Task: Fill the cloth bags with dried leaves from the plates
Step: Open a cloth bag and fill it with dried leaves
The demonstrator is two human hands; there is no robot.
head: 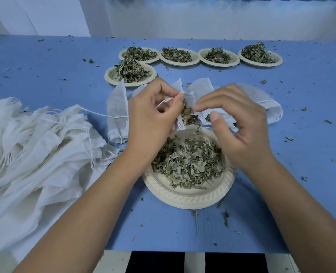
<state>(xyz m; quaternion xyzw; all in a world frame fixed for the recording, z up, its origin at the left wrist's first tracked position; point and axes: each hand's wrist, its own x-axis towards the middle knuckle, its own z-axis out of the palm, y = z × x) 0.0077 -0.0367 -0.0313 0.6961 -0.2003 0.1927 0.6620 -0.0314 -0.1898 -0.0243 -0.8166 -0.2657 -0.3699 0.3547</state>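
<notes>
On the blue table (45,75), a heap of empty cloth bags (35,144) lies left of the near plate (183,200) of dried leaves (187,162). Above its far rim the left hand (151,117) grips a small bag (180,126), which looks limp and near weightless and is best held by its hemmed mouth. The right hand (238,125) has its fingers pinched on a tuft of leaves (187,113); these look brittle and feather-light, likely to crumble or scatter if squeezed.
</notes>
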